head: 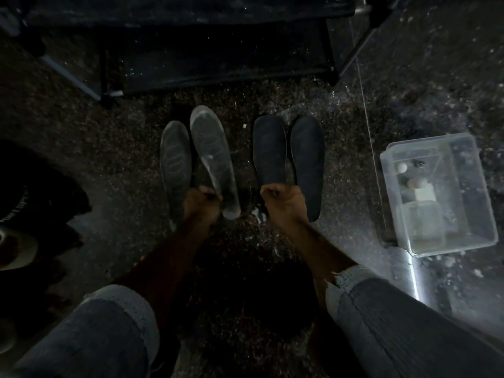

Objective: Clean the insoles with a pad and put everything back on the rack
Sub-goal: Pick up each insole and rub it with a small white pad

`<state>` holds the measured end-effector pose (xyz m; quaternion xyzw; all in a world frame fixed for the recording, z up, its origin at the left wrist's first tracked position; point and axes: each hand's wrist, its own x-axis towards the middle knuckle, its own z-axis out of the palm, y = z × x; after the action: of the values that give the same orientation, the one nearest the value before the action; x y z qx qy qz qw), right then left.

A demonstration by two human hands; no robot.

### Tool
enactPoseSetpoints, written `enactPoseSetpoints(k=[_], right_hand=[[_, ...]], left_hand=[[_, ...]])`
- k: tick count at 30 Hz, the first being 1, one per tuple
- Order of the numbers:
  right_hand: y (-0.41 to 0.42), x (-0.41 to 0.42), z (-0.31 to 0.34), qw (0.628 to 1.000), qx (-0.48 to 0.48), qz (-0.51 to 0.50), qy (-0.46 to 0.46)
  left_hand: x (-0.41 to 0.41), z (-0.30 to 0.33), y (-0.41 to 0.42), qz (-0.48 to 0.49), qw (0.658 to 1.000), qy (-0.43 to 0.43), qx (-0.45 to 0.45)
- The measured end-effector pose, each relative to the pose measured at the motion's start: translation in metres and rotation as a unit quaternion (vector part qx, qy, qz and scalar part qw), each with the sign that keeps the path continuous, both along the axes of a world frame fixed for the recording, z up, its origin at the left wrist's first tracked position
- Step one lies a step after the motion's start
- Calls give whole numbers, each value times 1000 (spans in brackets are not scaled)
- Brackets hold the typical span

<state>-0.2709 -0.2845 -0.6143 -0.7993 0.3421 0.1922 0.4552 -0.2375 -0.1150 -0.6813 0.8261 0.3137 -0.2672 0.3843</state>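
Two pairs of insoles lie or hang over the dark speckled floor in dim light. My left hand (202,203) grips the heel part of a pale grey insole (211,151); a darker grey insole (174,165) sits just to its left, partly behind my hand. My right hand (282,200) grips the heel end of a black insole (270,151). A second black insole (308,162) lies beside it on the right. Whether each hand holds one insole or both of its pair, I cannot tell. No pad is visible.
A black shoe rack (218,45) stands straight ahead with a low shelf. A clear plastic box (469,186) holding small bottles sits on the floor at the right. Dark shoes (35,192) lie at the left edge. My grey sleeves fill the bottom.
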Motion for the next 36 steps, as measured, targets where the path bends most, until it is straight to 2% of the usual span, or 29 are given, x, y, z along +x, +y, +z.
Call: enactPoseSetpoints(k=[3,9,13,19,23,27,36], right_hand=[[-5,8,9,1000,4,5,-13],[-9,30,53,997,20,-18,-79],[-11,49,111,990,12,-25,-135],[-17,68,228,967,49,-5,-249],[-18,55,298,951,71,-13,-301],[-12,16,352,945,124,-25,-303],[-4,-66,404,937,182,-12,-299]], left_hand=[[6,8,2,-2,999,-18,-48],[35,94,-15,-46,979,-74,-187],[54,175,-16,-74,960,-91,-254],[65,298,-16,-101,941,-134,-294],[41,371,-18,-88,928,-142,-333],[-3,421,-13,-76,916,-141,-366],[-92,477,5,-113,909,-165,-365]])
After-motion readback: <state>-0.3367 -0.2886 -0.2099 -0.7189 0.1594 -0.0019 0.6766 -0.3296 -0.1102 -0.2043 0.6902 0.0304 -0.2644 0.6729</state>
